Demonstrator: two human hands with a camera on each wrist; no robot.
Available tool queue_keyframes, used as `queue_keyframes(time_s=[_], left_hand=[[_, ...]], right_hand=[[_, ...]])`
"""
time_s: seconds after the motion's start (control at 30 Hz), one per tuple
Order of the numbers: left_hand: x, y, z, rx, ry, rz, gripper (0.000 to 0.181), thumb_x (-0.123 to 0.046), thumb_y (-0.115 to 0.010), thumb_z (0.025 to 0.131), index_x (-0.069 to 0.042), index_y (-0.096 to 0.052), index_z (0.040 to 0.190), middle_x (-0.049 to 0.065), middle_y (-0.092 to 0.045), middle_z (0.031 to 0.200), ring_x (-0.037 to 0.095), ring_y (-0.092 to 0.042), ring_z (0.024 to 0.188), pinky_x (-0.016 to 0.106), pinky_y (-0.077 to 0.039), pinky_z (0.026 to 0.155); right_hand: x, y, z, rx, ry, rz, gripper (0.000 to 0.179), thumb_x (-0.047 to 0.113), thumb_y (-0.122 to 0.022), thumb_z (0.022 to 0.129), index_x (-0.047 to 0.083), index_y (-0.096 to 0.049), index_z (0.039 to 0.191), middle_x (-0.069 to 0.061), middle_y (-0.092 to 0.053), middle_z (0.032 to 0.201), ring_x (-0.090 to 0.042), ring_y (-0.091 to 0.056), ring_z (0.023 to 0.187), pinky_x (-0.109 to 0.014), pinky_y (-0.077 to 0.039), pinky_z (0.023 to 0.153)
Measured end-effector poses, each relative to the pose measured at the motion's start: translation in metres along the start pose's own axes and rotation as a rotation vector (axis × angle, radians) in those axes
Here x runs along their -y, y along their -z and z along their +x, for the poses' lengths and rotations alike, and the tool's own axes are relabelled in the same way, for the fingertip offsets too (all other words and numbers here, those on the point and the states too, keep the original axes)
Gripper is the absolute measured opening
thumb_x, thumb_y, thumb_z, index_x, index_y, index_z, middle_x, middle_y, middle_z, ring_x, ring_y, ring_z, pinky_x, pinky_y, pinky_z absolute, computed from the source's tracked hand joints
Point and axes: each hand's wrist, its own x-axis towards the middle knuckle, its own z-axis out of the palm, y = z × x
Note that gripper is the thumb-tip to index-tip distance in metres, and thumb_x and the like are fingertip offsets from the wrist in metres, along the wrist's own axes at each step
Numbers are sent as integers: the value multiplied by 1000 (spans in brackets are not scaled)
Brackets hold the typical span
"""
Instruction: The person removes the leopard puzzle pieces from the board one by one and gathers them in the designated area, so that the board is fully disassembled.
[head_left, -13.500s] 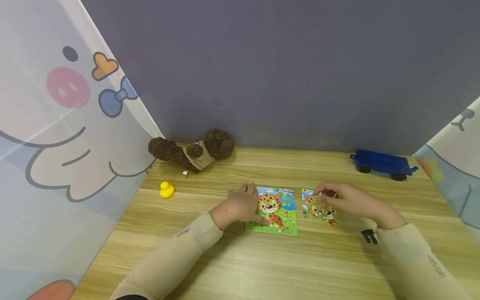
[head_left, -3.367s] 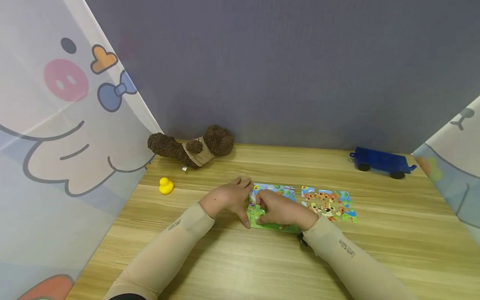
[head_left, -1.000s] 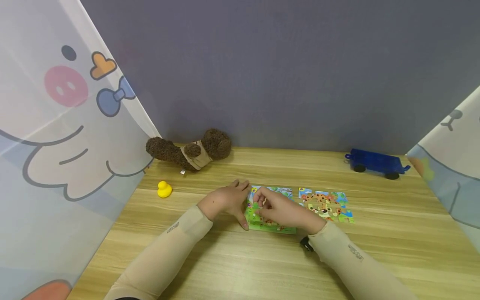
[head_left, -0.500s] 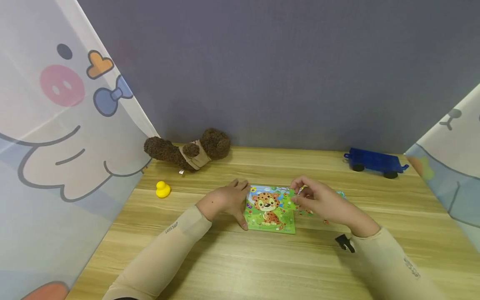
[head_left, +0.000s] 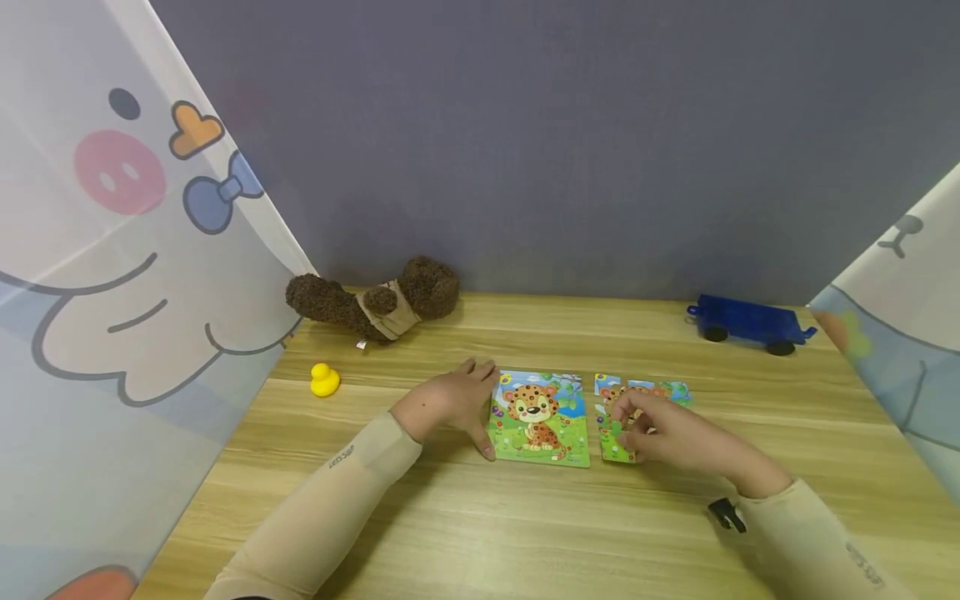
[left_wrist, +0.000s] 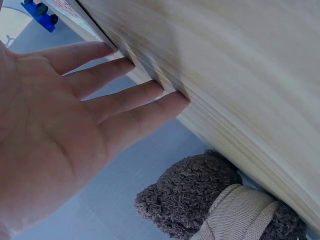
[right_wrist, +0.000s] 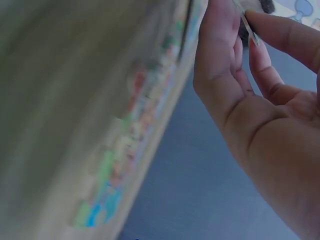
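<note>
A square puzzle board (head_left: 537, 418) with a spotted leopard cub picture lies on the table. My left hand (head_left: 453, 404) rests at its left edge, fingers spread; the left wrist view shows straight fingers (left_wrist: 135, 120) with tips on the tabletop. To the board's right, several jigsaw pieces (head_left: 660, 388) form part of the same leopard picture. Over their lower left corner my right hand (head_left: 678, 433) pinches a green puzzle piece (head_left: 617, 428) between thumb and fingers. Edge-on, this thin piece (right_wrist: 248, 27) shows in the right wrist view. The hand covers the lower right of the laid pieces.
A brown teddy bear (head_left: 427, 287) lies at the back left, with a yellow rubber duck (head_left: 325, 381) in front of it. At the back right stands a blue toy wagon (head_left: 750, 322). A grey partition (head_left: 570, 150) rises behind the wooden table (head_left: 480, 525).
My right hand has moved from over the board to the loose pieces on the right, carrying the green puzzle piece lower toward their bottom left corner. The left hand has stayed by the board.
</note>
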Motion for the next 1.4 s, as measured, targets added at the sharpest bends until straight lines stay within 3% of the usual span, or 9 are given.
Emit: queue_keyframes(time_s=[0.27, 0.6, 0.9, 1.4], left_hand=[[1, 0, 0, 0, -3, -18, 145, -67, -93, 67, -8, -13, 173, 10, -6, 183, 43, -7, 169, 58, -29, 134], [0, 1, 1, 0, -9, 3, 146, -69, -92, 67, -8, -13, 173, 10, -6, 183, 44, -9, 168, 58, -30, 134], [1, 1, 0, -8, -16, -7, 144, -67, -93, 68, -8, -15, 173, 10, -7, 183, 45, -8, 168, 57, -32, 133], [1, 0, -2, -12, -14, -17, 145, -67, -94, 67, -6, -14, 172, 11, -7, 183, 46, -8, 168, 58, -30, 134]], right_hand=[[-9, -9, 2, 30, -49, 6, 18, 10, -64, 106, 2, -54, 118, -10, -67, 98, -12, -70, 86, -31, -64, 70], [-9, -5, 1, -78, 42, -217, 17, 17, -78, 97, 13, -64, 107, 1, -65, 99, -1, -59, 87, -22, -53, 72], [-8, -4, 4, -76, 12, -297, 19, 25, -81, 96, 17, -69, 108, 5, -58, 91, -3, -47, 79, -22, -43, 66], [-9, -4, 9, -93, 54, -379, 18, 20, -83, 94, 17, -69, 105, 5, -61, 92, -6, -51, 84, -22, -45, 70]])
